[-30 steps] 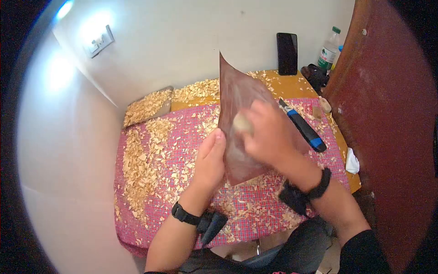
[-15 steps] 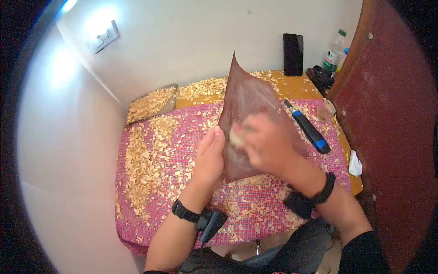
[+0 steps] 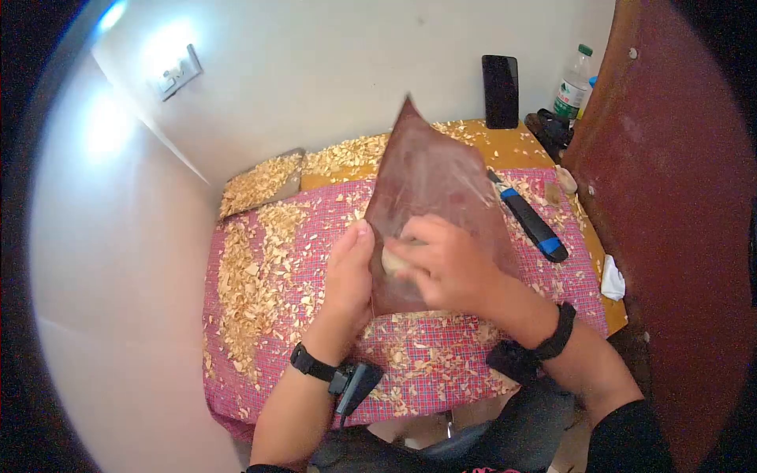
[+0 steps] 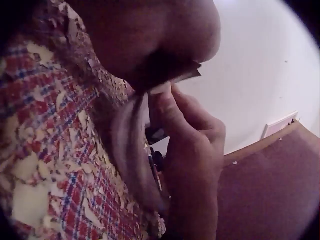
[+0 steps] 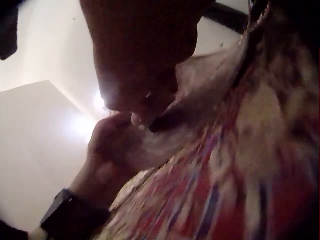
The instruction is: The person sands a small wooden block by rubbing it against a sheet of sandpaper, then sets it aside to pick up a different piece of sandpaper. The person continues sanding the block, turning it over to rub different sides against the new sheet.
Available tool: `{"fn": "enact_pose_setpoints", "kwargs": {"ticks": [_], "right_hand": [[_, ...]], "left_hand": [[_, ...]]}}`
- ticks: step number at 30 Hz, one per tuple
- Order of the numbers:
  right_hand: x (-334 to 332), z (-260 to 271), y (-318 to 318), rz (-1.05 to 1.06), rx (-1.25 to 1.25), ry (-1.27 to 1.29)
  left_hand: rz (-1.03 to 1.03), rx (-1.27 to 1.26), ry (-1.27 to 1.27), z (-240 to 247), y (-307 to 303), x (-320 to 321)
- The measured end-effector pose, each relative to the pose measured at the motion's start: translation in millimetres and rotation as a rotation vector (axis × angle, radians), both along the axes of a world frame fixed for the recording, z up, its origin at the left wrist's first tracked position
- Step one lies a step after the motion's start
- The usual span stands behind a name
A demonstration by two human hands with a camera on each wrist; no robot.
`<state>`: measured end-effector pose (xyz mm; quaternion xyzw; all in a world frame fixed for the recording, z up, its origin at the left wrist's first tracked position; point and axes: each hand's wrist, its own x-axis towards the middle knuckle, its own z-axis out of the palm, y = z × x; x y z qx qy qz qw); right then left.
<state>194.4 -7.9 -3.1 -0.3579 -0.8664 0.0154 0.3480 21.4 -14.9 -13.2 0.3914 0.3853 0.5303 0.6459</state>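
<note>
Left hand (image 3: 349, 270): fingers grip the left edge of the brown sheet (image 3: 445, 181), above the checked cloth (image 3: 574, 280). Right hand (image 3: 456, 264): fingers pinch a pale piece (image 3: 394, 262) against the sheet's near left part.

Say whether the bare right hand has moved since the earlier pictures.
Yes, the right hand has moved down the head view, judged against the black-and-blue utility knife.

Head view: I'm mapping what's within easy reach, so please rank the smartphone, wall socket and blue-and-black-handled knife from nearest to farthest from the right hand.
1. Blue-and-black-handled knife: just right of the right hand.
2. Smartphone: upright, farther back, slightly right.
3. Wall socket: far back, well left.
</note>
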Motion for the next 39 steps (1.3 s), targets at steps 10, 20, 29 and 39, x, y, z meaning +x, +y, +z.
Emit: {"fn": "enact_pose_setpoints", "kwargs": {"ticks": [10,20,29,39], "right_hand": [[3.2,-3.7,15.7,-0.021,0.027,0.175],[14.5,9.6,9.9,0.054,-0.596,0.918],[15.4,9.5,9.4,0.282,-0.985,1.173],[-4.5,22.3,-3.7,-0.148,-0.323,0.495]], "left_hand": [[0.014,0.06,0.092,9.7,-3.1,4.1],[-0.013,-0.028,-0.187,11.0,-5.1,8.3],[-0.053,-0.003,-0.183,14.4,-11.3,13.9],[-0.099,0.143,-0.074,1.2,-10.3,18.8]]}}
